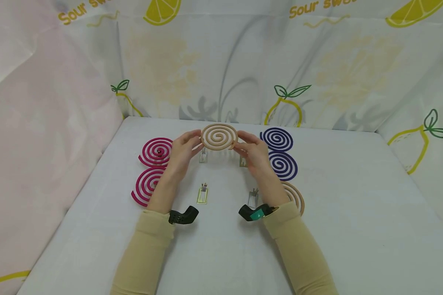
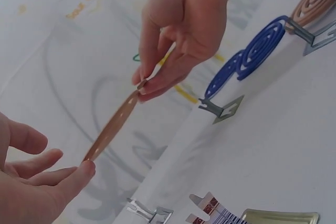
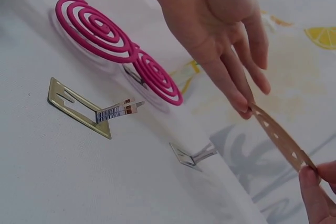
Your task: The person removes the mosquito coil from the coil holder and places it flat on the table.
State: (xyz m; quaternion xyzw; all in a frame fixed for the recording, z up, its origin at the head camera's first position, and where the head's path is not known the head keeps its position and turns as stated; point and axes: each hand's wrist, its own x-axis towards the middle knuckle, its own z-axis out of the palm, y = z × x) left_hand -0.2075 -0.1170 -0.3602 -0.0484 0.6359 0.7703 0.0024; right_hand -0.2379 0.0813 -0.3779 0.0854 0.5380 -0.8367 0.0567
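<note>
Head view shows the left hand [image 1: 181, 153] and right hand [image 1: 254, 153] pinching opposite edges of a tan coil [image 1: 219, 136], held in the air above the white counter [image 1: 354, 213]. Below it stand metal stands [image 1: 202, 196]. Two pink coils [image 1: 157, 150] flank the left hand, two purple coils [image 1: 277, 139] and another tan coil [image 1: 295, 196] the right.

The printed backdrop cloth [image 1: 221, 61] behind the counter carries yellow lettering along its top edge: "Sour" followed by a word cut off at "sw", once at upper left and again at upper right. A small striped label [image 2: 220, 214] on one metal stand is too small to read.
</note>
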